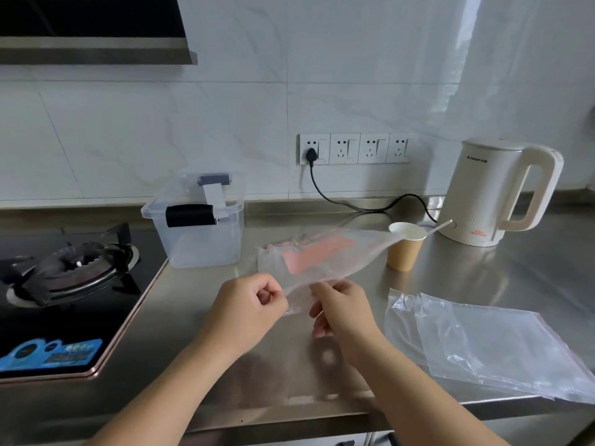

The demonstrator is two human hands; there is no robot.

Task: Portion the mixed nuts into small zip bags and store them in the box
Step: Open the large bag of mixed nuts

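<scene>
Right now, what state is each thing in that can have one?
Zip bag: lifted off the counter, held at its near edge by both hands.
Left hand: pinches the bag.
Right hand: pinches the bag.
Clear box: upright, no lid on, handle resting across the rim.
Paper cup: upright, stick inside.
Kettle: upright, lid closed.
Spare bags: lying flat.

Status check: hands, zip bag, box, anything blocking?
Left hand and right hand both pinch one zip bag held above the counter. Box open, apparently empty. Paper cup behind bag; spare bags at right.
</scene>
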